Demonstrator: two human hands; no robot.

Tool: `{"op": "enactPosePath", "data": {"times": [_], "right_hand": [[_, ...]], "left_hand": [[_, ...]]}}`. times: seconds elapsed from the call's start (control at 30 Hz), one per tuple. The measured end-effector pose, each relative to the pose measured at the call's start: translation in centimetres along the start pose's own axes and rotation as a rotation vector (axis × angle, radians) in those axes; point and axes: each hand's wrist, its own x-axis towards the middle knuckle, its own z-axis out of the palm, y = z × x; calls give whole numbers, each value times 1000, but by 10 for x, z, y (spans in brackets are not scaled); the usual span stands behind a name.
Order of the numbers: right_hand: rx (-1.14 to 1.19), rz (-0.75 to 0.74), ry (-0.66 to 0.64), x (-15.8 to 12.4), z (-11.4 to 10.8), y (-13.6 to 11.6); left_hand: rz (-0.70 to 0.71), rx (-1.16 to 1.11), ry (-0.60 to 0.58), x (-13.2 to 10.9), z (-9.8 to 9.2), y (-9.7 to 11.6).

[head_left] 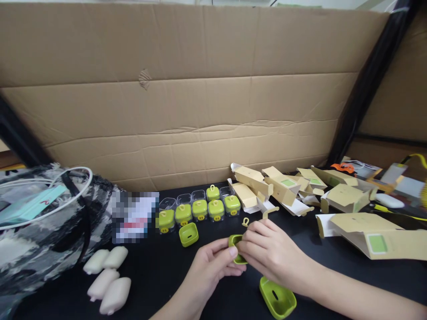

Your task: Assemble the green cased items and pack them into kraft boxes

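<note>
While both hands meet mid-table, the left hand (210,262) and right hand (273,253) each pinch the same green cover (234,241), fingers pressed on its rim. There's open black table (156,271) to their left. A second green shell (277,298) lies just beside the right wrist, and a third shell (188,234) sits near the row of green cases (200,209). Folded card boxes (367,231) crowd the right side.

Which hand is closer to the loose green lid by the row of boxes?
Left. The left hand is just right of that lid; the right hand is farther right, both pinching a green cap.
</note>
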Motion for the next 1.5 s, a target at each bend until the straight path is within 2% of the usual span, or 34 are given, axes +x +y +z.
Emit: {"op": "enactPosePath", "data": {"times": [0.17, 0.37, 0.47, 0.7, 0.77, 0.87, 0.97, 1.1, 1.27, 1.5], "right_hand": [[-103, -59, 9, -1, 7, 0], [105, 74, -128, -3, -2, 1], [115, 75, -108, -4, -6, 0], [-97, -29, -65, -2, 0, -6], [-61, -31, -18, 0, -3, -7], [160, 72, 59, 1, -13, -4], [390, 317, 106, 3, -20, 1], [708, 560, -20, 5, -16, 3], [731, 641, -2, 6, -8, -2], [666, 621, -1, 9, -8, -8]], "left_hand": [[38, -21, 13, -2, 1, -1], [66, -24, 34, -2, 0, 2], [72, -2, 7, -1, 1, 1], [91, 53, -40, 0, 1, -4], [99, 29, -45, -1, 1, -2], [149, -24, -26, -3, 3, 3], [198, -39, -11, -6, 4, 7], [235, -11, -4, -8, 5, 5], [282, 35, -1, -11, 8, -2], [328, 119, -66, -10, 2, -9]]}}
